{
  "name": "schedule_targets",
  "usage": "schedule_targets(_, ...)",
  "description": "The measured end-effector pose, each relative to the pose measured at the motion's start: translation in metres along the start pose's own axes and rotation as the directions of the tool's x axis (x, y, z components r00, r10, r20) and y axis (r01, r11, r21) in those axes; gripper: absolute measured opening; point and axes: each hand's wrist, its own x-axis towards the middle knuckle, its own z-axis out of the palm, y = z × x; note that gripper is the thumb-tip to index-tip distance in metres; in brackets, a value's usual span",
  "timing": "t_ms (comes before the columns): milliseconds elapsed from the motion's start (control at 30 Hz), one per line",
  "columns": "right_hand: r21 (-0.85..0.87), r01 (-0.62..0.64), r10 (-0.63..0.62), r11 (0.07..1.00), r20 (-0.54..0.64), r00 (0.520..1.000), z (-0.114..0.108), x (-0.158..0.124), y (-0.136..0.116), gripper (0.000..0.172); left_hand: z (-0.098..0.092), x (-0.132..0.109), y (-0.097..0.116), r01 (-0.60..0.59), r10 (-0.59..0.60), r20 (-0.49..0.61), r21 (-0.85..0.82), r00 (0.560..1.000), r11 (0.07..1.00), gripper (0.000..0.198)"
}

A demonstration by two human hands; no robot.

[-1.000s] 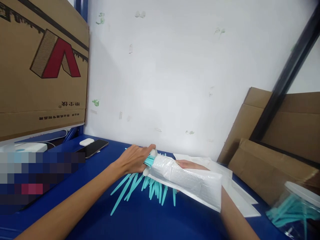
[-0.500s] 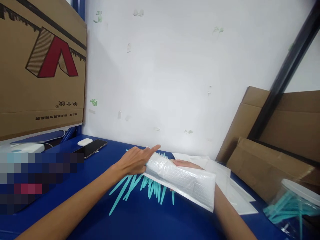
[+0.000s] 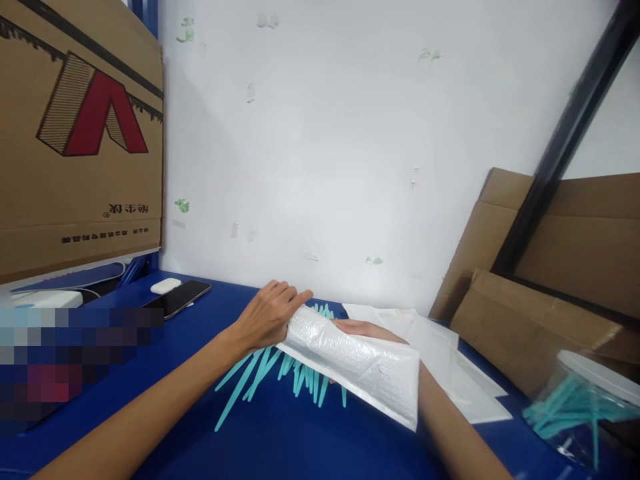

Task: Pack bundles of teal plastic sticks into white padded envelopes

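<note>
Head view — left hand (image 3: 267, 317) and right hand (image 3: 361, 327) grip a padded mailer (image 3: 360, 363).

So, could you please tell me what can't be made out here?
In the head view:
White mailer: inside hidden by its walls and the left hand.
Right hand: fingers mostly behind the mailer.
Turquoise sticks: partly covered by the mailer.
Clear jar: cut by right edge.

room above the pouch (image 3: 355, 365), jar (image 3: 583, 410) at right
</note>
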Motion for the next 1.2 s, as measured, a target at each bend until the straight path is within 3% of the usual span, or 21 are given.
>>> schedule_targets(133, 0.013, 0.036, -0.036, 0.999, 0.027, 0.999, 0.002, 0.001, 0.001, 0.036, -0.012, 0.004, 0.004, 0.271, -0.260, -0.106, 0.100, 0.960, 0.957, 0.068)
schedule_targets(200, 0.018, 0.067, -0.067, 0.998, 0.035, 0.997, 0.001, 0.003, 0.003, 0.034, -0.015, 0.006, 0.004, 0.404, -0.400, -0.060, 0.098, 0.915, 0.909, 0.069)
schedule_targets(267, 0.016, 0.089, -0.089, 0.996, 0.033, 0.995, 0.000, 0.005, 0.004, 0.032, -0.015, 0.006, 0.002, 0.462, -0.463, 0.032, 0.041, 0.886, 0.886, 0.066)
schedule_targets(367, 0.004, 0.093, -0.093, 0.996, 0.006, 0.996, -0.003, 0.006, 0.006, 0.034, -0.013, 0.007, -0.001, 0.428, -0.412, 0.120, -0.191, 0.903, 0.883, 0.063)
schedule_targets(467, -0.014, 0.088, -0.089, 0.996, -0.023, 0.996, -0.005, 0.005, 0.004, 0.037, -0.012, 0.007, -0.001, 0.350, -0.329, 0.126, -0.447, 0.936, 0.823, 0.060)
schedule_targets(600, 0.015, 0.080, -0.079, 0.997, -0.044, 0.996, -0.006, 0.002, 0.002, 0.042, -0.017, 0.008, -0.001, 0.310, -0.282, 0.140, -0.567, 0.949, 0.763, 0.060)
schedule_targets(767, 0.009, 0.103, -0.102, 0.995, -0.101, 0.990, -0.006, 0.002, 0.002, 0.043, -0.023, 0.006, -0.001, 0.261, -0.226, 0.135, -0.614, 0.965, 0.745, 0.058)
schedule_targets(967, -0.012, 0.145, -0.146, 0.989, -0.081, 0.986, -0.014, 0.011, 0.008, 0.045, -0.028, 0.005, 0.010, 0.163, -0.110, 0.136, -0.485, 0.985, 0.859, 0.066)
schedule_targets(1100, -0.014, 0.195, -0.196, 0.981, -0.078, 0.978, -0.014, 0.011, 0.005, 0.053, -0.024, 0.006, 0.014, 0.125, -0.131, -0.004, -0.285, 0.991, 0.950, 0.056)
schedule_targets(1200, -0.005, 0.261, -0.260, 0.965, -0.094, 0.961, -0.013, 0.008, 0.000, 0.057, -0.022, 0.005, 0.011, 0.153, -0.196, -0.145, -0.268, 0.970, 0.951, 0.053)
